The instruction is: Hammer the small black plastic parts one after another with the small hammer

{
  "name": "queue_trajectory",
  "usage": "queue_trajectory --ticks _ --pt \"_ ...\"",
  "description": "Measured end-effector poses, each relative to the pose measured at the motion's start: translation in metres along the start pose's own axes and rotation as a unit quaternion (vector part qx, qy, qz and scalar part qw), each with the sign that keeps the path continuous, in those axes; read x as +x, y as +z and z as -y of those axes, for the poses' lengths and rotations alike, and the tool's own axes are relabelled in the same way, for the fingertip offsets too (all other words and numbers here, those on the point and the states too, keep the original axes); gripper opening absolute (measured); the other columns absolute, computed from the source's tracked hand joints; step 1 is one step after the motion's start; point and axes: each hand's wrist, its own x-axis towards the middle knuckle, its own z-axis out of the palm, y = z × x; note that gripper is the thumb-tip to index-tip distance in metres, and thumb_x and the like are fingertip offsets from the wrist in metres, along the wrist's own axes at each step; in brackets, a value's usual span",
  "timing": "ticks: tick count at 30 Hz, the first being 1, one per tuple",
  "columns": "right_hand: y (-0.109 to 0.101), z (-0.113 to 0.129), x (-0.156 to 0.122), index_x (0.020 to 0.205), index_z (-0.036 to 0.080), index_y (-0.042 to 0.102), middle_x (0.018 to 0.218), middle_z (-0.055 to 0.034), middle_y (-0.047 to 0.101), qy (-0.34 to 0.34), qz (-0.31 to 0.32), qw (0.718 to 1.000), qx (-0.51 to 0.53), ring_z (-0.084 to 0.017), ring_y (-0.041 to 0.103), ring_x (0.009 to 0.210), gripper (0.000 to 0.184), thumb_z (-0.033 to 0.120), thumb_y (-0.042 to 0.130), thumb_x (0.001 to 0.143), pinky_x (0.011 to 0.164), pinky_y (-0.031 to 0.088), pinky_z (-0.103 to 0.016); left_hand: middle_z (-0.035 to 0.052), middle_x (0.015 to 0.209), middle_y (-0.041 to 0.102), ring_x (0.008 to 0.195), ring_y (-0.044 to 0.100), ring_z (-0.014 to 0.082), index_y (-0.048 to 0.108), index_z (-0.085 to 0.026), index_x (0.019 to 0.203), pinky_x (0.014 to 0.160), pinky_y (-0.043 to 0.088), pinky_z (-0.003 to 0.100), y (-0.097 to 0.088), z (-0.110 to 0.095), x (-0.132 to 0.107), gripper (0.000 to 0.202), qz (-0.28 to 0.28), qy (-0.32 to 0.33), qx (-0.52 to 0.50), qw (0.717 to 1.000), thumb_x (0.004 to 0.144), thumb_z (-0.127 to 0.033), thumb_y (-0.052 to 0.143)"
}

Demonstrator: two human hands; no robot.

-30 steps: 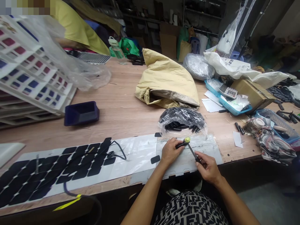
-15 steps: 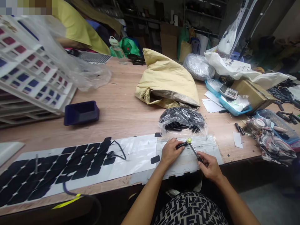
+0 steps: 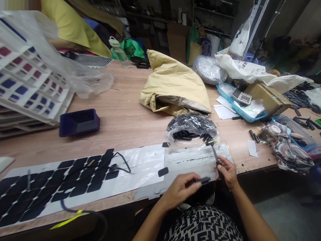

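My left hand is closed round a small black cylindrical part, held at the table's front edge. My right hand grips the handle of a small hammer whose head points up and away, over a clear plastic sheet. Just beyond the hammer lies a clear bag of black parts. Left of my hands, black pads with a black cable lie on white sheeting.
A tan paper sack lies mid-table. A dark blue tray and stacked white trays with coloured swatches are at the left. Blue baskets, a calculator, a cardboard box and patterned cloth crowd the right.
My left hand has drawn back toward me with the black part. The hammer has lifted off it and swung to the right. The view shifted slightly right.
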Motion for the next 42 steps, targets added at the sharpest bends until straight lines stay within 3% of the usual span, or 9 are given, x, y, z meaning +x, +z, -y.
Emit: queue_trajectory --ticks 4,11,18,20,22,25,31,35,42 --pt "0.002 0.001 -0.001 0.122 0.017 0.062 0.081 -0.0023 0.063 0.005 0.009 1.0 -0.017 -0.009 0.055 0.043 0.04 0.032 0.066 0.085 0.04 0.043 -0.023 -0.0013 0.071 0.064 0.065 0.053 0.0135 0.071 -0.02 0.092 0.059 0.037 0.023 0.023 0.005 -0.029 0.033 0.082 -0.094 0.039 0.991 0.089 -0.048 0.053" --pt "0.003 0.003 -0.001 0.123 0.017 0.062 0.082 -0.0026 0.063 -0.001 0.014 1.0 -0.017 -0.009 0.055 0.043 0.04 0.03 0.064 0.085 0.041 0.043 -0.023 0.0061 0.089 0.072 0.086 0.066 0.0243 0.07 -0.024 0.109 0.073 0.043 0.029 0.055 0.064 -0.034 0.032 0.011 -0.199 0.228 0.953 0.089 -0.037 0.049" --pt "0.0 -0.003 -0.003 0.125 0.018 0.06 0.084 -0.0023 0.063 -0.01 0.014 1.0 -0.006 -0.008 0.055 0.043 0.039 0.029 0.063 0.087 0.041 0.043 -0.023 -0.0006 0.073 0.068 0.067 0.06 0.0165 0.071 -0.024 0.113 0.06 0.039 0.024 0.039 0.012 -0.017 0.035 0.095 -0.137 0.075 0.983 0.086 -0.042 0.056" --pt "0.001 -0.003 -0.003 0.125 0.018 0.059 0.084 -0.0025 0.063 -0.01 0.01 1.0 -0.01 -0.009 0.055 0.044 0.04 0.03 0.062 0.087 0.041 0.043 -0.023 -0.0007 0.072 0.067 0.064 0.057 0.015 0.073 -0.022 0.105 0.059 0.038 0.024 0.024 0.0 0.005 0.033 0.057 -0.098 0.054 0.992 0.087 -0.044 0.056" --pt "0.001 -0.004 -0.004 0.125 0.017 0.059 0.084 -0.0027 0.063 -0.012 0.003 1.0 -0.015 -0.009 0.055 0.045 0.041 0.032 0.062 0.087 0.042 0.044 -0.024 0.0003 0.073 0.066 0.065 0.057 0.015 0.073 -0.02 0.1 0.061 0.039 0.025 0.009 -0.004 0.037 0.031 -0.056 -0.059 0.085 0.993 0.089 -0.042 0.054" --pt "0.002 -0.003 -0.005 0.124 0.018 0.059 0.083 -0.0027 0.062 -0.017 -0.004 1.0 -0.015 -0.01 0.055 0.045 0.041 0.033 0.062 0.087 0.044 0.046 -0.025 0.0029 0.078 0.066 0.07 0.058 0.0163 0.072 -0.019 0.098 0.066 0.042 0.028 -0.008 0.001 0.095 0.027 -0.23 -0.013 0.182 0.956 0.089 -0.036 0.054" --pt "0.001 -0.006 -0.005 0.124 0.018 0.058 0.083 -0.0028 0.062 -0.018 -0.008 1.0 -0.016 -0.009 0.054 0.044 0.042 0.036 0.061 0.086 0.041 0.043 -0.024 0.0059 0.096 0.065 0.081 0.061 0.0202 0.072 -0.022 0.1 0.068 0.044 0.029 -0.008 0.007 0.174 0.022 -0.297 -0.044 0.289 0.909 0.085 -0.034 0.063" --pt "0.001 -0.008 -0.004 0.124 0.018 0.058 0.083 -0.0026 0.062 -0.02 -0.007 1.0 -0.013 -0.009 0.054 0.044 0.042 0.035 0.061 0.086 0.041 0.043 -0.024 0.0044 0.1 0.063 0.079 0.061 0.0181 0.07 -0.023 0.094 0.066 0.042 0.027 -0.005 0.007 0.173 0.015 -0.309 -0.044 0.304 0.9 0.082 -0.032 0.066" --pt "0.002 -0.005 -0.004 0.125 0.018 0.059 0.083 -0.0025 0.062 -0.018 -0.001 1.0 -0.006 -0.009 0.054 0.044 0.041 0.032 0.062 0.086 0.042 0.044 -0.024 -0.0009 0.085 0.064 0.069 0.056 0.013 0.065 -0.022 0.086 0.066 0.04 0.025 -0.016 0.017 0.121 0.007 -0.312 0.011 0.259 0.914 0.082 -0.019 0.06"
